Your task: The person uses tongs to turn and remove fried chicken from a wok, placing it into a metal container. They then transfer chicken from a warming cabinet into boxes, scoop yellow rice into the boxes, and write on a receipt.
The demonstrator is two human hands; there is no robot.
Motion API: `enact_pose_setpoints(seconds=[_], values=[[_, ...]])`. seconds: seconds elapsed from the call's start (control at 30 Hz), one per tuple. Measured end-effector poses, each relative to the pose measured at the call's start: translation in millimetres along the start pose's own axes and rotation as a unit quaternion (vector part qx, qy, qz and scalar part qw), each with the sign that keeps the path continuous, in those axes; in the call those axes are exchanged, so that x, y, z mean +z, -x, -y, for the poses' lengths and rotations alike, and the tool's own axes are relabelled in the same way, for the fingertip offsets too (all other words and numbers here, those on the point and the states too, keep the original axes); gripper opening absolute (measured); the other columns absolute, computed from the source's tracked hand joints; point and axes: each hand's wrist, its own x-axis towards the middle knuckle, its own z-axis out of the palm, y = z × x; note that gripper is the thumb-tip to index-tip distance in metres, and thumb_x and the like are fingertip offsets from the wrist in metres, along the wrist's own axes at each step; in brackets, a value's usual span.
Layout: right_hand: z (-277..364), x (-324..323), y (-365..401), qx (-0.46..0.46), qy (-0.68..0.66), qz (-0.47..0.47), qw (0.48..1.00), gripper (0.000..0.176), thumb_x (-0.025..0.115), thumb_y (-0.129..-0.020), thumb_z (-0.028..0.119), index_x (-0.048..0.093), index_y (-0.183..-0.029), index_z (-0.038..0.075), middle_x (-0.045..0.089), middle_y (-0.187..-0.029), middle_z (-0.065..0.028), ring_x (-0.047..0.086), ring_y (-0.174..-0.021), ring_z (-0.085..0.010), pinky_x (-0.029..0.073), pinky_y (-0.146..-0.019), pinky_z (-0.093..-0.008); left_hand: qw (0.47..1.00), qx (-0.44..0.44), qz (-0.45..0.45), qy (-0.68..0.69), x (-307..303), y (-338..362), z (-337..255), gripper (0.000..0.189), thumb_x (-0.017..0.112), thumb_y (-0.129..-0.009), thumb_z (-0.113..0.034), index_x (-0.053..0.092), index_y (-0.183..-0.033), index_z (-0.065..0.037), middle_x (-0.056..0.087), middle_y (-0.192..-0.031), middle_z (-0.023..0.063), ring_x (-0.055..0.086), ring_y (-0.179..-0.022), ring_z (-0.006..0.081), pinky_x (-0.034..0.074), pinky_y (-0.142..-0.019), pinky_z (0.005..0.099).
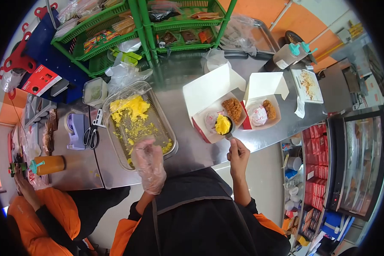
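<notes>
My right hand [239,157] is closed around the handle of a small dark ladle [229,135]. Yellow scrambled egg [222,124] fills its bowl, held over an open white and red food box [199,121]. Inside that box are a piece of fried chicken [231,109] and a wrapped white bundle [210,121]. My left hand [150,166], in a clear plastic glove, hovers at the near edge of a metal tray [173,133]. Its fingers are loosely curved and apart, with nothing visible in them. More scrambled egg [131,106] lies on the tray's rack, heaped at the far end.
A second open box [266,82] holds chicken and a wrapped bundle. Scissors [91,137], a tape dispenser [75,132] and an orange sauce bottle [50,164] are at left. Green racks [147,34] stand behind. Another person's hand [24,186] shows at far left.
</notes>
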Motion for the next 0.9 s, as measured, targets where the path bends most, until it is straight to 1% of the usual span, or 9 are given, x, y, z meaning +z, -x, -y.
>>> enact_pose_setpoints(seconds=[0.07,0.17,0.3,0.4,0.5,0.6,0.7,0.8,0.9], values=[[4.4,-8.3,-8.1,0.013,-0.015,0.012,1.0,0.029,0.056,-0.096,0.023,0.065,-0.108,-0.002,0.034,-0.061,0.0081,0.028,-0.047,-0.0005,0.021,-0.042,-0.019,0.999,-0.002,0.042,-0.026,14.6,2.0,-1.7,0.019,0.058,-0.089,-0.006,0.052,-0.107,-0.003,0.052,-0.107,0.0085,0.052,-0.092,0.0148,0.042,-0.083,0.0279],[10.4,-18.4,-17.6,0.01,0.006,0.028,1.0,0.029,0.056,-0.096,0.022,0.066,-0.108,-0.002,0.034,-0.061,0.0081,0.029,-0.047,-0.0008,0.021,-0.043,-0.0188,0.98,-0.024,0.176,-0.086,31.5,-1.7,0.2,0.015,0.061,-0.089,-0.01,0.055,-0.1,-0.002,0.058,-0.095,0.0089,0.056,-0.08,0.0151,0.046,-0.073,0.0286],[7.2,-28.0,-24.0,-0.036,0.071,0.04,0.996,0.028,0.056,-0.096,0.021,0.066,-0.106,-0.002,0.039,-0.061,0.0074,0.033,-0.048,-0.0015,0.024,-0.044,-0.0192,0.933,-0.18,0.295,-0.099,59.1,8.4,21.6,0.025,0.067,-0.087,-0.022,0.056,-0.094,0.0,0.062,-0.079,0.0099,0.059,-0.071,0.0182,0.047,-0.067,0.0318],[1.6,-29.5,-26.4,-0.102,0.13,0.044,0.985,0.025,0.056,-0.095,0.018,0.066,-0.106,-0.003,0.044,-0.061,0.0055,0.038,-0.05,-0.0031,0.028,-0.044,-0.0209,0.913,-0.191,0.296,-0.204,83.1,6.6,42.7,0.028,0.064,-0.09,-0.025,0.055,-0.097,0.0,0.058,-0.075,0.003,0.052,-0.065,0.0086,0.044,-0.058,0.0248],[-0.8,-25.2,-26.6,-0.211,0.206,0.05,0.954,0.021,0.058,-0.093,0.011,0.066,-0.107,-0.003,0.049,-0.058,0.0008,0.042,-0.05,-0.006,0.031,-0.044,-0.0253,0.922,-0.189,0.251,-0.225,103.0,6.8,62.4,0.032,0.066,-0.088,-0.029,0.054,-0.098,-0.001,0.059,-0.078,0.0038,0.054,-0.067,0.0094,0.044,-0.058,0.0244],[-2.8,-21.8,-26.5,-0.285,0.277,0.067,0.915,0.021,0.06,-0.089,0.004,0.066,-0.109,-0.001,0.049,-0.057,-0.005,0.043,-0.047,-0.0114,0.033,-0.043,-0.0292,0.928,-0.271,0.224,-0.12,108.0,13.9,79.2,0.03,0.065,-0.089,-0.027,0.053,-0.101,-0.003,0.06,-0.082,0.0046,0.054,-0.068,0.009,0.044,-0.057,0.0239],[-10.8,-19.8,-26.7,-0.337,0.312,0.074,0.885,0.026,0.061,-0.085,-0.001,0.065,-0.111,0.0,0.046,-0.057,-0.0075,0.043,-0.044,-0.0167,0.033,-0.042,-0.0318,0.887,-0.408,0.213,0.03,105.5,12.8,72.7,0.026,0.065,-0.089,-0.023,0.051,-0.103,-0.005,0.059,-0.085,0.0047,0.053,-0.067,0.0082,0.042,-0.055,0.0226],[-15.0,-18.8,-25.1,-0.363,0.348,0.074,0.861,0.029,0.062,-0.084,-0.002,0.065,-0.113,0.0,0.043,-0.056,-0.0075,0.042,-0.044,-0.0191,0.033,-0.042,-0.0326,0.858,-0.438,0.23,0.137,92.5,14.2,82.2,0.023,0.065,-0.088,-0.018,0.051,-0.102,-0.007,0.059,-0.086,0.0054,0.051,-0.064,0.0073,0.04,-0.054,0.0208],[-15.3,-16.9,-23.0,-0.364,0.357,0.076,0.857,0.029,0.063,-0.084,-0.002,0.064,-0.113,0.0,0.042,-0.056,-0.0072,0.041,-0.043,-0.0187,0.033,-0.042,-0.0327,0.856,-0.442,0.227,0.144,85.0,15.2,73.7,0.021,0.065,-0.088,-0.017,0.051,-0.102,-0.008,0.059,-0.085,0.005,0.051,-0.063,0.0073,0.039,-0.054,0.0197]])
